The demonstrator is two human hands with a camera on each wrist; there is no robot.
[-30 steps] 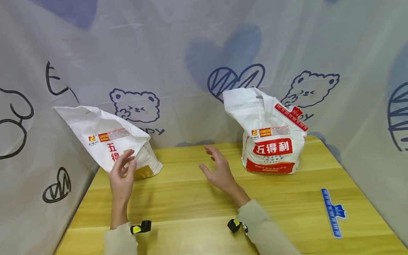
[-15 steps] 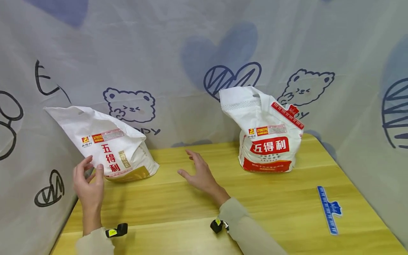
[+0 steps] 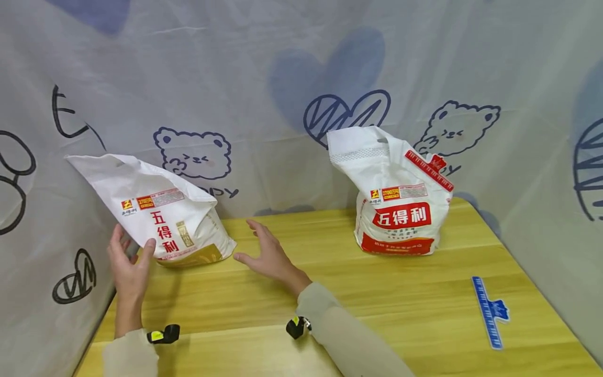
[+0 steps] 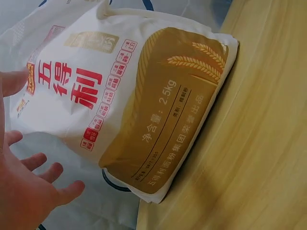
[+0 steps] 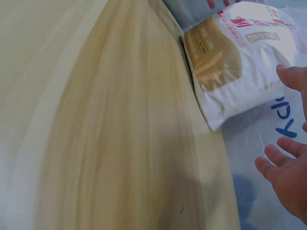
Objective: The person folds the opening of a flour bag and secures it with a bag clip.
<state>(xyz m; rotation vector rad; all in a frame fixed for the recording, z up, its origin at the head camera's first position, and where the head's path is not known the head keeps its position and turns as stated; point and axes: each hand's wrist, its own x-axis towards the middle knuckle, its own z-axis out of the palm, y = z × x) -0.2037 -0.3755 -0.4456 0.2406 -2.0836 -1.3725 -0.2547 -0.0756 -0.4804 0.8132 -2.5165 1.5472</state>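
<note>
A white flour bag (image 3: 176, 220) with red lettering and a gold base stands at the left of the table, its loose top slumped to the left. My left hand (image 3: 129, 272) is at the bag's lower left side, fingers spread and thumb in front; whether it touches the bag I cannot tell. In the left wrist view, the bag's printed front (image 4: 158, 115) faces that hand. Just right of the bag, my right hand (image 3: 268, 256) holds nothing, thumb and fingers apart. The right wrist view shows a gap between this hand (image 5: 288, 177) and the bag (image 5: 225, 62).
Farther right stands a second white flour bag (image 3: 398, 225), with a red sealing clip (image 3: 430, 170) on its folded upper edge. A blue clip (image 3: 490, 313) lies on the wooden table (image 3: 377, 298) at the right. Printed cloth (image 3: 264, 104) hangs behind and along the sides.
My left hand has moved left from in front of the bag to its left side. My right hand has moved left towards the bag's right side. Neither bag has visibly moved.
</note>
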